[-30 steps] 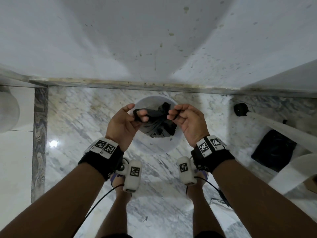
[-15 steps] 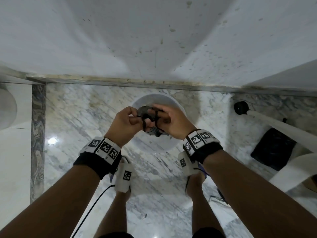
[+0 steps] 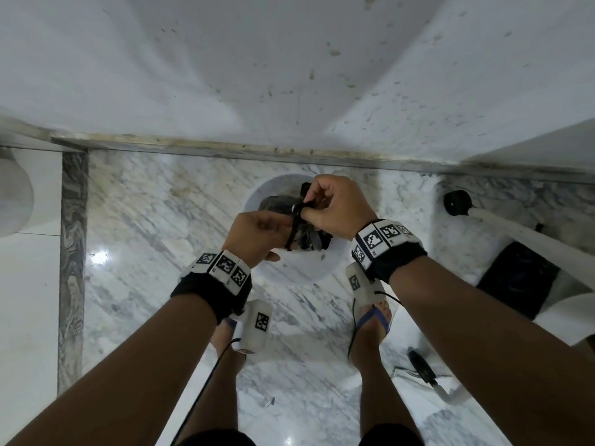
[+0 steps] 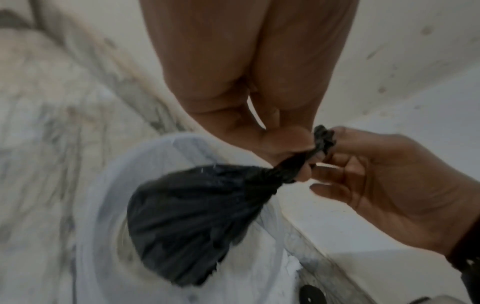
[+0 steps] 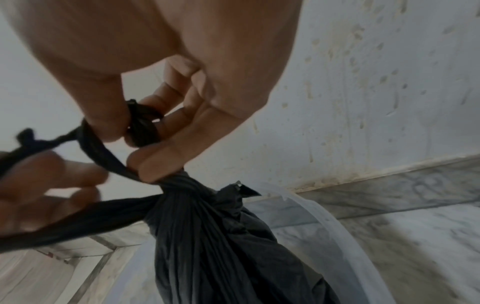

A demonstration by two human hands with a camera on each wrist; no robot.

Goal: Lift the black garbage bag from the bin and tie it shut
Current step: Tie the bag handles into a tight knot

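Note:
The black garbage bag (image 3: 306, 241) hangs just above the round white bin (image 3: 289, 272), its body a gathered bulb (image 4: 192, 222). My left hand (image 3: 277, 235) grips the twisted neck and one strand from the near left side. My right hand (image 3: 309, 207) is farther from me and pinches the other black strand (image 5: 142, 127) between thumb and curled fingers, while one finger presses on the knot at the neck (image 5: 179, 185). In the right wrist view the left hand (image 5: 39, 185) is blurred, and a strand runs past it. The bin rim (image 5: 324, 216) lies below the bag.
The bin stands on a marble floor against a stained white wall (image 3: 289, 75). A black bag-like object (image 3: 515, 278) and a white tube with a black cap (image 3: 457, 202) lie to the right. A cable and small black device (image 3: 421, 368) sit beside my sandalled feet.
My hands came together from either side of the bag's mouth. The right hand then crossed over and away from me, the left drew nearer, and the neck has become a tight twist.

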